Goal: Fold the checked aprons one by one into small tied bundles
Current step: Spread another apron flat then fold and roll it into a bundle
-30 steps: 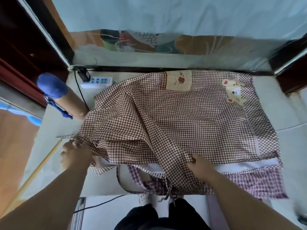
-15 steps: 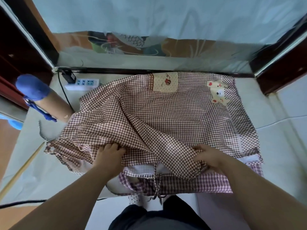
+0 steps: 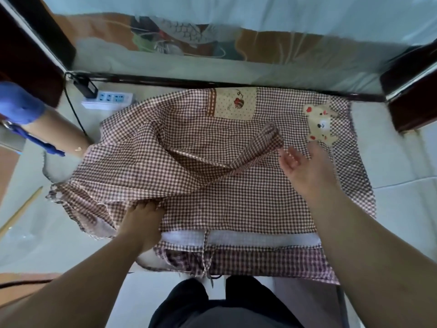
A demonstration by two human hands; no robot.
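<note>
Left hand sits at 7 o'clock on the apron, fingertips buried under a fold, so I can't tell if it's pinching or just pressing. The apron's spread across the tabletop. Big change in the last second: the near hem got flipped up, and its corner now lies toward 1 o'clock. Right hand has let go, fingers wide, just beside that corner. First fold looks started, I'd say.

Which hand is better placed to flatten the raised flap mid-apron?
Right: the right hand is open beside the flap; the left hand is farther off, fingertips hidden under the apron folds.
</note>
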